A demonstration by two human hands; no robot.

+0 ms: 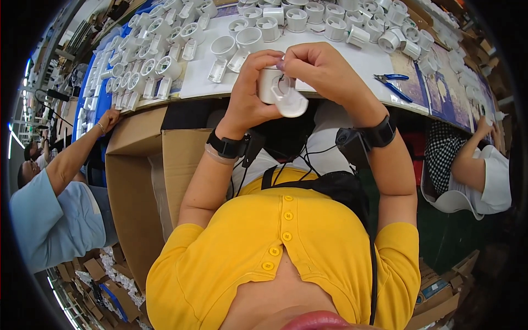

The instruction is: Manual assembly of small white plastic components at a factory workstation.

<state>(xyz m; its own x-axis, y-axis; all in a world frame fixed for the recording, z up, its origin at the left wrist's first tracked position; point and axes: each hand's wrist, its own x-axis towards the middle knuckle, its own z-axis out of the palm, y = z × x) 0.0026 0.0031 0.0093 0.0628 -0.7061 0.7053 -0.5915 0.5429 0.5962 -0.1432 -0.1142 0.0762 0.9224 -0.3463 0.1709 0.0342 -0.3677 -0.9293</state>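
Observation:
My left hand (pixel 248 96) is wrapped around a white cylindrical plastic housing (pixel 267 87), held just off the table's near edge. From the housing's near side hangs a white cover flap (pixel 290 103), tilted toward me. A thin dark wire (pixel 281 78) shows at its opening. Over the housing's rim, my right hand (pixel 316 69) has thumb and forefinger pinched together; what lies between the fingertips is too small to make out. Beyond my hands stand similar white housings (pixel 223 47), some with small flaps folded out.
Blue-handled cutting pliers (pixel 394 87) lie on the white tabletop (pixel 201 82) to the right. Rows of white housings (pixel 168 67) fill its left and far sides. A large open cardboard box (pixel 132 176) stands at my left. One person (pixel 66 203) works at left, another (pixel 473 170) at right.

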